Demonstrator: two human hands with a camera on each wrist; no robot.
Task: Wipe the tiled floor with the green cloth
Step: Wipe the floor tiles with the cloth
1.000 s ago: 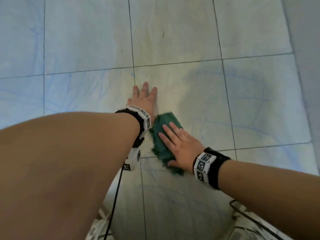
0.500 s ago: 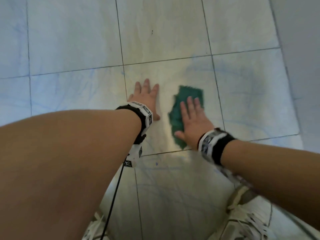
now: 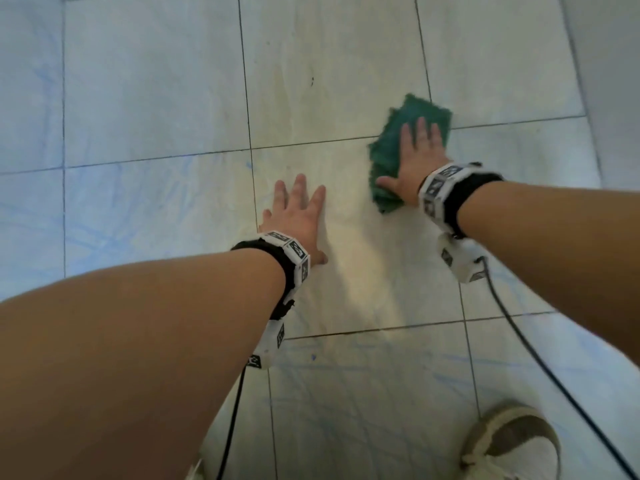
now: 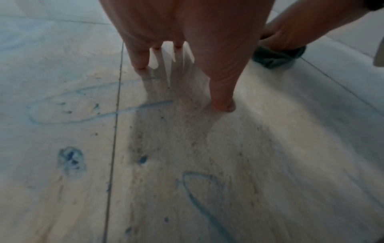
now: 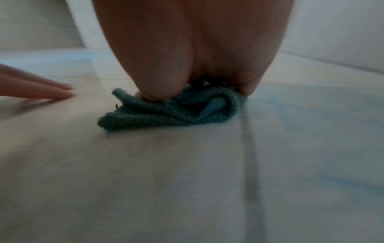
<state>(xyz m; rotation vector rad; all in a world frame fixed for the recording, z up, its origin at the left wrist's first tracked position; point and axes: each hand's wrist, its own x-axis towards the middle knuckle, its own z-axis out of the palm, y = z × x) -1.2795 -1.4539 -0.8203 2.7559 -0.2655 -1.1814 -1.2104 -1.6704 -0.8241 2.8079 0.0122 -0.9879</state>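
Observation:
The green cloth (image 3: pixel 391 147) lies bunched on the pale tiled floor (image 3: pixel 156 81), across a grout line right of centre. My right hand (image 3: pixel 417 152) presses flat on it with straight fingers. In the right wrist view the cloth (image 5: pixel 166 111) is folded under the palm. My left hand (image 3: pixel 298 216) rests flat on the bare tile to the left, fingers spread, holding nothing. In the left wrist view its fingers (image 4: pixel 222 92) touch the floor, and the cloth (image 4: pixel 276 57) shows at upper right under the other hand.
Blue streaks and dark specks (image 4: pixel 70 157) mark the tiles near my left hand. A light-coloured shoe (image 3: pixel 512 445) stands at the bottom right. Black cables (image 3: pixel 540 362) trail from both wrists across the floor. A wall edge (image 3: pixel 609 81) runs along the right.
My right hand has pushed the cloth forward and to the right, from beside the left wrist to across the far grout line. The left hand has stayed planted on the tile.

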